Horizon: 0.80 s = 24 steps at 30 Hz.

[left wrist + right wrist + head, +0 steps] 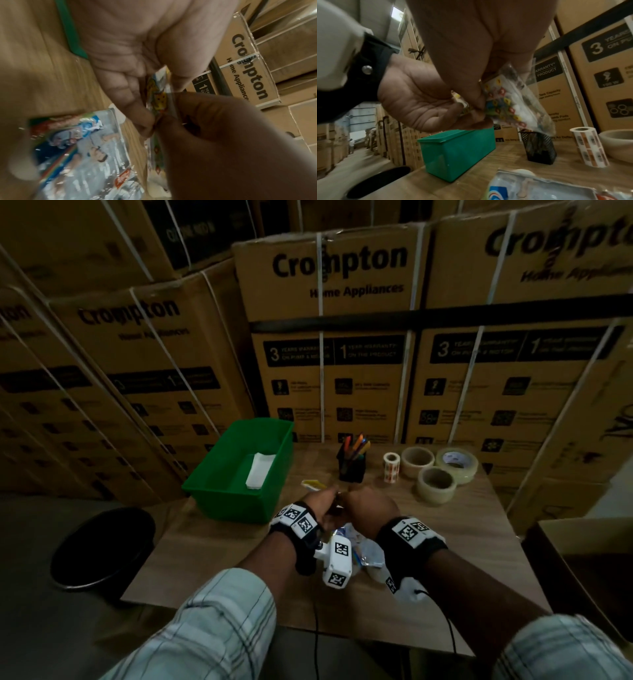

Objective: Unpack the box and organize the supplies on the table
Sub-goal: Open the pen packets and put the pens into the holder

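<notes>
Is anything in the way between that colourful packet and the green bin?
Nothing visible. Both hands, left and right, pinch the packet above the table; the green bin sits open just left.

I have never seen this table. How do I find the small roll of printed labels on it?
Start at the wooden table and look along its far edge, before the stacked cartons. Right of the black pen holder stands the label roll, upright. Unlike the three wide tape rolls to its right, it is narrow, white, with orange printed stickers.

bin (219, 501) left of pen holder (352, 470), tape rolls (436, 484) right
</notes>
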Tool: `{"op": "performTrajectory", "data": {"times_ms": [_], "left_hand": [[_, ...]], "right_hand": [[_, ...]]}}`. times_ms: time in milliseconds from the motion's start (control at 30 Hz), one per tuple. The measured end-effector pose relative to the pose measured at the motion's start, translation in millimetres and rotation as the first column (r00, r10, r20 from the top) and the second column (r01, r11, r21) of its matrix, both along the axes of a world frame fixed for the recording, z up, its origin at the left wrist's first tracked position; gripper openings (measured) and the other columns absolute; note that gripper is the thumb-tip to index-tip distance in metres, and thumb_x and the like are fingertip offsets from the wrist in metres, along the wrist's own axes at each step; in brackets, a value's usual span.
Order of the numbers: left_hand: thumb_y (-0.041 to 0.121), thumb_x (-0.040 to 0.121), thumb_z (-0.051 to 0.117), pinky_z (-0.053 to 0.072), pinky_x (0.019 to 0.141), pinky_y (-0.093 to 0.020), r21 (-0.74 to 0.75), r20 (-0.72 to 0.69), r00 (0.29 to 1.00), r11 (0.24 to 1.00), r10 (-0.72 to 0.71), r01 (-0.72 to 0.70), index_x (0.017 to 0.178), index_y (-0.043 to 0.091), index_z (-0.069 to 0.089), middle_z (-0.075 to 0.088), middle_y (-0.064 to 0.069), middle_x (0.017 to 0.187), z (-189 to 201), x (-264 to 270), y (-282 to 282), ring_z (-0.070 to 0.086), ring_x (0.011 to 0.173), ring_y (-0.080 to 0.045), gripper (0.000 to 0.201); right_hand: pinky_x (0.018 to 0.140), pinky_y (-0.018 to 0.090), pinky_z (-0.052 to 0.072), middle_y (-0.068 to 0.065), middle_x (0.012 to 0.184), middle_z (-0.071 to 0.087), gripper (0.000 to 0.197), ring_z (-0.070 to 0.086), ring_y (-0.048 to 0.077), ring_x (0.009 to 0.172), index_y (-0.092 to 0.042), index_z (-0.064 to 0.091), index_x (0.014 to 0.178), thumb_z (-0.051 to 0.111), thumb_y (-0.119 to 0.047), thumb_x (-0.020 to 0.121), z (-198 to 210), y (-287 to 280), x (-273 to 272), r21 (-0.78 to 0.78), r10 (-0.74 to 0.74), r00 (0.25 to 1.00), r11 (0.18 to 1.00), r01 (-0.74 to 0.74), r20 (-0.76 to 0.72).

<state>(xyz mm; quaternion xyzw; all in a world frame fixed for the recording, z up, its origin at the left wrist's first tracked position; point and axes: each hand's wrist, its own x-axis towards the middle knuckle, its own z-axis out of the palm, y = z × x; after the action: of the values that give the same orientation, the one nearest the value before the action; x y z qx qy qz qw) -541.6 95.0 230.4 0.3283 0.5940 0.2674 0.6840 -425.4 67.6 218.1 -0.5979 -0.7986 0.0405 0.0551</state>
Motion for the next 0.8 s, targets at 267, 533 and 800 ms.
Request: {"op": "performTrajectory", "data": {"times_ms": [267, 533, 800], "left_hand": [[0.023, 0.098, 0.045, 0.046, 0.036, -0.015, 0.048, 0.006, 0.997, 0.996, 0.079, -0.079, 0.087, 0.006, 0.059, 0.065, -0.006, 0.047, -15, -13, 64, 0.062, 0.037, -0.014, 0.025], [0.027, 0.097, 0.053, 0.054, 0.043, -0.021, 0.066, 0.110, 0.988, 0.991, 0.107, -0.114, 0.104, 0.009, 0.056, 0.063, -0.006, 0.082, -14, -36, 136, 0.059, 0.066, -0.016, 0.019], [0.053, 0.091, 0.053, 0.046, 0.043, -0.019, 0.025, -0.011, 0.985, 0.984, -0.175, 0.175, 0.077, 0.013, 0.061, 0.070, -0.004, 0.060, -23, -66, 171, 0.066, 0.057, -0.013, 0.043]], "right_hand": [[0.079, 0.038, 0.045, 0.013, 0.108, 0.062, 0.045, 0.061, 0.033, 0.099, -0.025, 0.060, 0.105, 0.033, -0.058, 0.088, -17, 52, 12, -0.054, -0.248, 0.950, 0.969, 0.242, -0.187], [0.036, 0.020, 0.040, -0.001, 0.043, 0.052, 0.017, 0.049, 0.011, 0.035, -0.005, 0.058, 0.085, 0.056, -0.020, 0.094, -7, 116, 6, -0.635, -0.665, 0.275, 0.746, 0.201, -0.694], [0.038, 0.014, 0.043, 0.006, 0.060, 0.056, 0.009, 0.056, 0.006, 0.040, -0.001, 0.061, 0.082, 0.057, -0.001, 0.091, 4, 157, -3, -0.518, -0.618, 0.277, 0.777, 0.358, -0.736]]}}
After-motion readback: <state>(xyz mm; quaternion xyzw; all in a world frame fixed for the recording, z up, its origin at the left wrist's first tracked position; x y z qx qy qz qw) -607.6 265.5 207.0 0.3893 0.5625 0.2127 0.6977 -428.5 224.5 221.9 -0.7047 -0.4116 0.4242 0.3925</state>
